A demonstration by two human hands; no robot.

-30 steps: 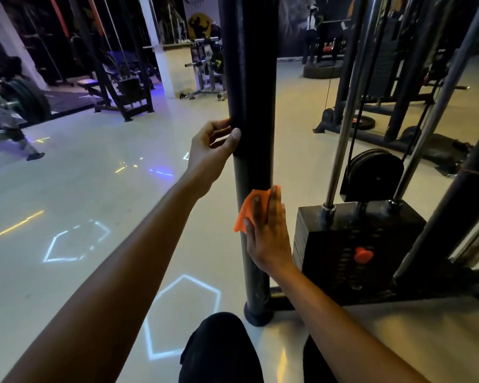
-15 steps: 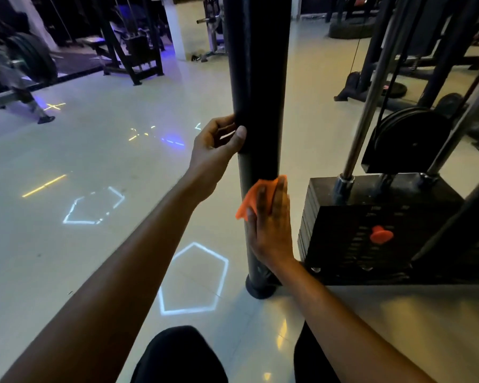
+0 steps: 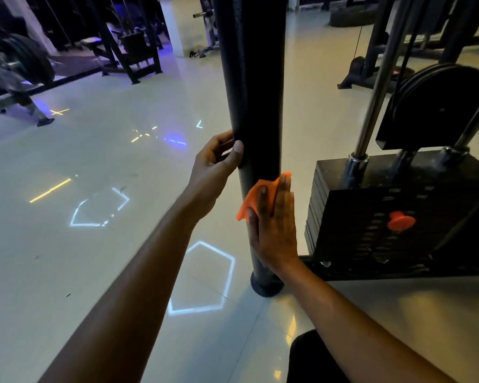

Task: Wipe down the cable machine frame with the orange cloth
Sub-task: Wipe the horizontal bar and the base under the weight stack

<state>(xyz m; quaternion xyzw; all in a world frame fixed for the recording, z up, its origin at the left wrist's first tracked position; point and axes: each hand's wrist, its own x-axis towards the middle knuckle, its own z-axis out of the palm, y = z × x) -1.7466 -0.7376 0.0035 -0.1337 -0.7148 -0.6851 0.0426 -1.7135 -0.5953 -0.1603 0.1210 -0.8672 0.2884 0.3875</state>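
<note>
frame post (image 3: 253, 78): black metal, matt, faintly textured
orange cloth (image 3: 256, 197): soft fabric, matt
guide rod (image 3: 376, 95), right of post: polished metal, glossy
floor (image 3: 108, 258): smooth tile, glossy, reflective
selector pin (image 3: 401, 221): orange plastic

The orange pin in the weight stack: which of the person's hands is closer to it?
Right. The right hand presses the orange cloth on the post beside the weight stack, left of the pin. The left hand grips the post's far side, higher up.
</note>
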